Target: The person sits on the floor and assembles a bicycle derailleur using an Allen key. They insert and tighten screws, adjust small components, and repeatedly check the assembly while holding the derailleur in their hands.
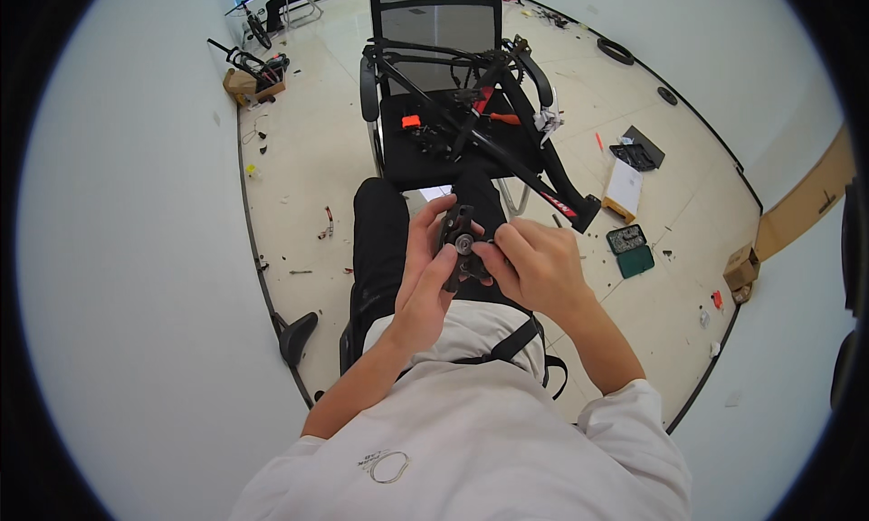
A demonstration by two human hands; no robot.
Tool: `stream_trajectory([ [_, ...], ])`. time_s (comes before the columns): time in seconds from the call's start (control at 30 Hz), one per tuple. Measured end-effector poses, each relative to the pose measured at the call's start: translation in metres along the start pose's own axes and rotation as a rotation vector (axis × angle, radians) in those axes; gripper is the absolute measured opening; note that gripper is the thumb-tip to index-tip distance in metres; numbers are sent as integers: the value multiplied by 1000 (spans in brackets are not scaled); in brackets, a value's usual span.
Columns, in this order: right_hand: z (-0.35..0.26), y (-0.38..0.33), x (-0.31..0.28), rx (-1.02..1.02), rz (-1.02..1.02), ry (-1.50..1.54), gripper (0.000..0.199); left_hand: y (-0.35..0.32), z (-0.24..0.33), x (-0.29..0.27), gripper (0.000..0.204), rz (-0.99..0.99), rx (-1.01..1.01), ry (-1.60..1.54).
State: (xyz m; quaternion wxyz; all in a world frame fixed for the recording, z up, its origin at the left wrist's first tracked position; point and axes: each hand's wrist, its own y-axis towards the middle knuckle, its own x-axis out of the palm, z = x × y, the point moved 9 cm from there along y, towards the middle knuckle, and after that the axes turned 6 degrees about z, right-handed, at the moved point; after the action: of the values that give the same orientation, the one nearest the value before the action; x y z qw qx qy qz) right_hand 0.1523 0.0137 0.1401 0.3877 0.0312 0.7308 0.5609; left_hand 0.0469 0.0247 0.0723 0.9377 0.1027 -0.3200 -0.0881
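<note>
A small black bicycle brake caliper [464, 244] with a round silver centre sits above my lap. My left hand [425, 277] is closed round its left side, thumb near the silver part and fingers behind. At the caliper's right edge is my right hand [543, 263], its thumb and curled forefinger pinched together. Whatever lies between those fingertips is too small to make out. Beyond my knees a black bicycle frame [493, 145] with red patches rests across a black mesh chair [398, 150].
On the chair seat lie an orange block [411, 122] and an orange-handled tool [505, 119]. To the right on the floor are an opened green case [635, 261] of small parts and a white-topped box [623, 190]. A bicycle saddle [297, 338] lies by the left wall.
</note>
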Motion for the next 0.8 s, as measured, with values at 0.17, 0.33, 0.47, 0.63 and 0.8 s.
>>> stream_trajectory([
  [0.17,-10,-3,-6,-59,97,103,22,-8,7,2,54,-19,156,68],
  [0.33,-16,-6,-8,-86,180,192,21,-16,15,2,44,-39,277,126],
  [0.47,-15,-6,-9,-20,171,225,22,-23,31,6,40,-64,536,387],
  [0.63,-8,-12,-1,149,148,407,20,-29,41,11,43,-125,731,547],
  [0.8,0,-16,13,430,62,544,21,-30,45,10,41,-98,844,727],
])
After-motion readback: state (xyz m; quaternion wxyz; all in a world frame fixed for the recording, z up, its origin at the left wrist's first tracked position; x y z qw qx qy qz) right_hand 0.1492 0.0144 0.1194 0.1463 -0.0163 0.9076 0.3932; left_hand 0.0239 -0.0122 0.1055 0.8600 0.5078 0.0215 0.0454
